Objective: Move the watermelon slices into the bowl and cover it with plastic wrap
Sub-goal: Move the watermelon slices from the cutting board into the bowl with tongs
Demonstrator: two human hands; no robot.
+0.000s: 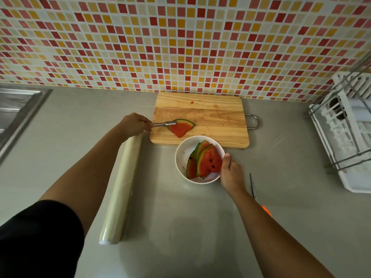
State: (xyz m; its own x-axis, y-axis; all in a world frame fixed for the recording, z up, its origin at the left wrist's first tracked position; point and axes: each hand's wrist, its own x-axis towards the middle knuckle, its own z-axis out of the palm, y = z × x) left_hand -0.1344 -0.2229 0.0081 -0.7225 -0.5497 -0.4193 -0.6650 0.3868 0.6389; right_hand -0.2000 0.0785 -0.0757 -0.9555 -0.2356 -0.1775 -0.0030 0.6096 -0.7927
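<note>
The scissors on the counter are half hidden behind the right forearm — only thin blades and a bit of orange handle show. A dish rack is cut off at the right edge, a sink at the left. The left hand is clenched around metal tongs, whose serrated tips touch the rind of the last watermelon slice on the cutting board. The right hand grips the rim of the white bowl — slices in the bowl lean together. The plastic wrap roll lies left of the bowl
</note>
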